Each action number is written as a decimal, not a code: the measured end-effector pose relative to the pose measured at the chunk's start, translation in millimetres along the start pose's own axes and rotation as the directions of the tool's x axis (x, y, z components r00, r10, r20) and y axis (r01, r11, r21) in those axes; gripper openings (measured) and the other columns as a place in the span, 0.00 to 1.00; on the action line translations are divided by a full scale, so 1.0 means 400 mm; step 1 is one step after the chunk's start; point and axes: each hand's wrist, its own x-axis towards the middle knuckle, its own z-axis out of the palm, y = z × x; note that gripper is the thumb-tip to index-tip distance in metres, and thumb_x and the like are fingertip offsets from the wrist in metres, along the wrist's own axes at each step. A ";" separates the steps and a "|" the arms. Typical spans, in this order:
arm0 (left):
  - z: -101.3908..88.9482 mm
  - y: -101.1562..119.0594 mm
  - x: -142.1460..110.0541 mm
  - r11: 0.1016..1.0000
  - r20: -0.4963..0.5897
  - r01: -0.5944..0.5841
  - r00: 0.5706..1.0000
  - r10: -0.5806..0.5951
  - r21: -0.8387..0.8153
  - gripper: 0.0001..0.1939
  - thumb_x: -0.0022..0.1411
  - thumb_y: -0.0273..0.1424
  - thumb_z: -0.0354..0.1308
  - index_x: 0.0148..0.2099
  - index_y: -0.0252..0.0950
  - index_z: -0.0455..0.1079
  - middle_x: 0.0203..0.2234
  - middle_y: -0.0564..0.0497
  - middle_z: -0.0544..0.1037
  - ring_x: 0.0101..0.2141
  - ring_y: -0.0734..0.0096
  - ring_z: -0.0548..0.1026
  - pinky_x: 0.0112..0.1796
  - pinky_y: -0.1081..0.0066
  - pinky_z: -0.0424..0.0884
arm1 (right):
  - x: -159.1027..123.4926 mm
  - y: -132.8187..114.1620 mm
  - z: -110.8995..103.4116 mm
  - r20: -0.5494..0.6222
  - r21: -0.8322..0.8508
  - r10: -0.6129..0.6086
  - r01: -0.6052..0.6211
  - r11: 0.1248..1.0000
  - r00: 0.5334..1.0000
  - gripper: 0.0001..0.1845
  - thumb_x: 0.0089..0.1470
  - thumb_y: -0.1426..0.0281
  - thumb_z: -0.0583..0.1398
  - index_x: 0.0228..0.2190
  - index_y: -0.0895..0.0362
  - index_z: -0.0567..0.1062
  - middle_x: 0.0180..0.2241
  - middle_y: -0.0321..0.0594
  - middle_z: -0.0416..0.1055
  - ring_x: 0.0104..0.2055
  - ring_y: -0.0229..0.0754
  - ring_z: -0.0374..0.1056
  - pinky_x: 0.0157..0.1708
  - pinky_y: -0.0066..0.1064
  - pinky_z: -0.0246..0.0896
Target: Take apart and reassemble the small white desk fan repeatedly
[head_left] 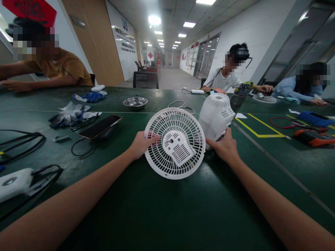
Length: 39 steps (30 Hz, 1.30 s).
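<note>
A round white fan grille stands nearly upright before me, its slotted centre plate facing me. My left hand is closed on its left rim, thumb on the near face and fingers partly seen through the bars. To the right, my right hand grips the lower part of a white fan housing with vent slots near its top; most of those fingers are hidden behind it. The housing stands tilted close beside the grille's right rim; I cannot tell whether they touch. A thin white cord curls behind the grille.
A metal bowl, phone, gloves and cables lie left on the green table. A dark, green-topped object stands behind the housing. Yellow tape and an orange-black meter are right. Several co-workers sit around.
</note>
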 end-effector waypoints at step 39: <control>-0.001 -0.004 0.001 1.000 0.017 0.017 1.000 -0.016 -0.019 0.12 0.57 0.36 0.68 0.41 0.34 0.77 0.32 0.47 0.82 0.33 0.63 0.81 0.37 0.60 0.79 | 0.101 0.116 -0.093 -0.448 0.301 -0.052 0.206 0.931 0.892 0.37 0.42 0.64 0.68 0.53 0.53 0.65 0.51 0.48 0.69 0.50 0.53 0.69 0.49 0.46 0.66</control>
